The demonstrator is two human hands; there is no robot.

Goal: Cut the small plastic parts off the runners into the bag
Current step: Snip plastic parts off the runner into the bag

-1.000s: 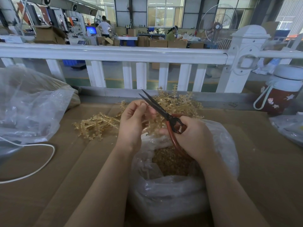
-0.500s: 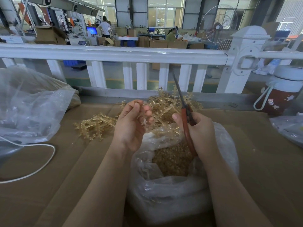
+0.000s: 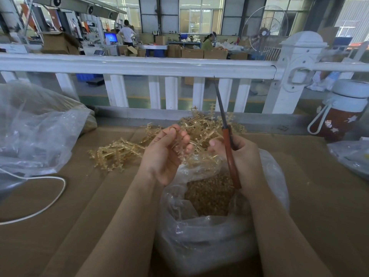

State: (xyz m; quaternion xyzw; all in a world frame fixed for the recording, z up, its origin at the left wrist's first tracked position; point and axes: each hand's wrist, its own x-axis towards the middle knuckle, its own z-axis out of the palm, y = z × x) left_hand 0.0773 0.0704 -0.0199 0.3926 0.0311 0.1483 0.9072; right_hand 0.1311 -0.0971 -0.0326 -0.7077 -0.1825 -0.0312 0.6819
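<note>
Here, the left hand [image 3: 166, 154] curls its fingers around 1 amber runner [image 3: 179, 145] above the open bag [image 3: 209, 232]; the right hand [image 3: 242, 159] grips closed scissors [image 3: 226, 134] — best snipped close, directly over the bag's mouth.

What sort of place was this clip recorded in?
Most likely a factory floor: stacked cardboard boxes, an industrial fan, and a workbench piled with amber plastic runners beside a bag of cut parts.

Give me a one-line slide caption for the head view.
Left hand holds a runner over the open bag; right hand grips closed scissors, blades up.
</note>
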